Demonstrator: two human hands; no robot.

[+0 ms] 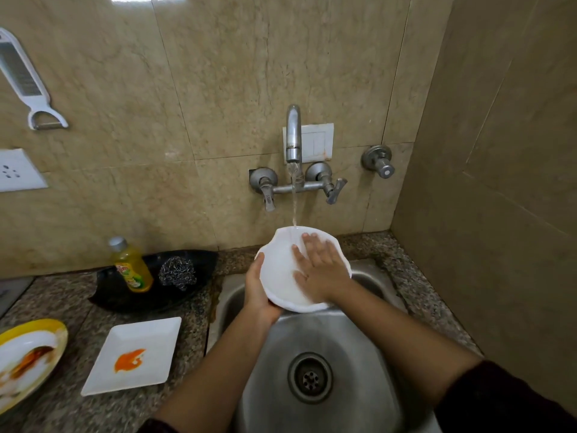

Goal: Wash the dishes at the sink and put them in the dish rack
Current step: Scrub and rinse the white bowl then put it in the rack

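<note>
A white round plate (279, 270) with a wavy rim is tilted over the steel sink (281, 354), under the stream from the wall tap (293, 135). My left hand (257, 287) grips the plate's left edge from beneath, thumb over the rim. My right hand (321, 270) lies flat on the plate's face with fingers spread. A white square plate (150, 339) with an orange stain sits on the counter to the left. A yellow-rimmed dirty plate (46, 332) shows at the far left edge.
A yellow dish-soap bottle (132, 267) and a steel scrubber (177, 272) stand on a black tray (125, 295) behind the square plate. A peeler (28, 82) hangs on the tiled wall. A side wall closes in on the right. No dish rack is in view.
</note>
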